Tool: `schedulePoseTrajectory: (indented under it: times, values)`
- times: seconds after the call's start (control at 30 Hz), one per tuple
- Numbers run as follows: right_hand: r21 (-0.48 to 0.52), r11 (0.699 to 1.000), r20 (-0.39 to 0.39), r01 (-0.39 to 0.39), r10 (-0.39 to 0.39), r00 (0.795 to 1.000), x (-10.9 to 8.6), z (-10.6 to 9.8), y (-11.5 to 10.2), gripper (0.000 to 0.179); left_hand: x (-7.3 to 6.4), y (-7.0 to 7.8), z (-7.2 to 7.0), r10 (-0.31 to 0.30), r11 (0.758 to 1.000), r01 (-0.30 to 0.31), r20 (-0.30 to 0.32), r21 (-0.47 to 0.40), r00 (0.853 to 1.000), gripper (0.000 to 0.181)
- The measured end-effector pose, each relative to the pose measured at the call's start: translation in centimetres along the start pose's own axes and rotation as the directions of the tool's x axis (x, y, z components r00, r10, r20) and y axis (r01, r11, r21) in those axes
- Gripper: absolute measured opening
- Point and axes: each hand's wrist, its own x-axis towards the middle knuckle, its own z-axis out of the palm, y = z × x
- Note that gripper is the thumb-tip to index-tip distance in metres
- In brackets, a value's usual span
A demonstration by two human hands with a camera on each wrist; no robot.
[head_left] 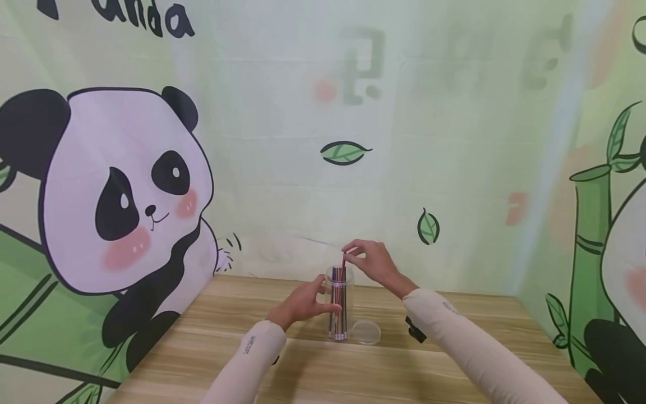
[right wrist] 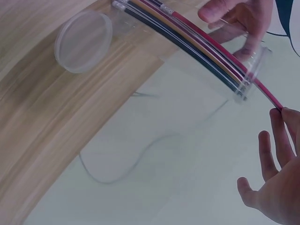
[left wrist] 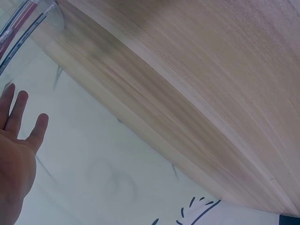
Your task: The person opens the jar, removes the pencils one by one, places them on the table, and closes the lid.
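Here in the head view, the left hand [head_left: 303,303] grasps a tall clear plastic container [head_left: 349,306], thumb on the near side, steadying it upright on the wooden table [head_left: 217,314]. Over its mouth, the right hand [head_left: 373,262] pinches the top of a red pencil [head_left: 344,260] between thumb and fingers, and the rest of the pencils [head_left: 335,325] stand bunched inside. The clear round lid [head_left: 366,332] is off, lying on the table just right of the container's base, and behind it all hangs a backdrop [head_left: 404,179] with a panda [head_left: 126,191] on the left. Over to the left wrist: pencils and container are cut by the corner, three left fingers show fairly straight, and the grip itself can't be told from here. Now the right wrist, and it's clear: the red pencil's end sits in the pinch, other fingers spread, its length running down through the rim among the others. So, my reading: lid removed, bundle seated, one pencil midway, neither fully in nor free; whether it's going in or out, I can't say, and the lid isn't on.
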Motion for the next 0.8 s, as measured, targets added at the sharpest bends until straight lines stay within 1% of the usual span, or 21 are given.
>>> schedulePoseTrajectory:
  times: [0.23,0.43,0.57,0.8]
  values:
    - [-0.003,1.000,-0.013,0.006,-0.007,1.000,0.8,-1.4,-0.3,0.019,-0.1,0.3,-0.1,-0.015,1.000,0.015,0.007,-0.010,1.000,0.081]
    - [-0.011,1.000,-0.022,0.028,-0.028,0.999,1.3,-2.3,-0.5,0.018,-0.1,0.3,-0.1,-0.009,1.000,0.009,0.004,0.001,1.000,0.077]
    - [-0.021,1.000,-0.025,0.019,-0.020,0.999,1.6,-2.9,-0.7,0.020,-0.1,0.3,-0.1,-0.020,1.000,0.020,0.009,-0.005,1.000,0.079]
    - [-0.028,1.000,-0.020,0.007,-0.008,1.000,1.9,-4.5,-1.6,0.021,-0.1,0.3,-0.1,-0.030,0.999,0.030,0.019,0.017,0.999,0.081]
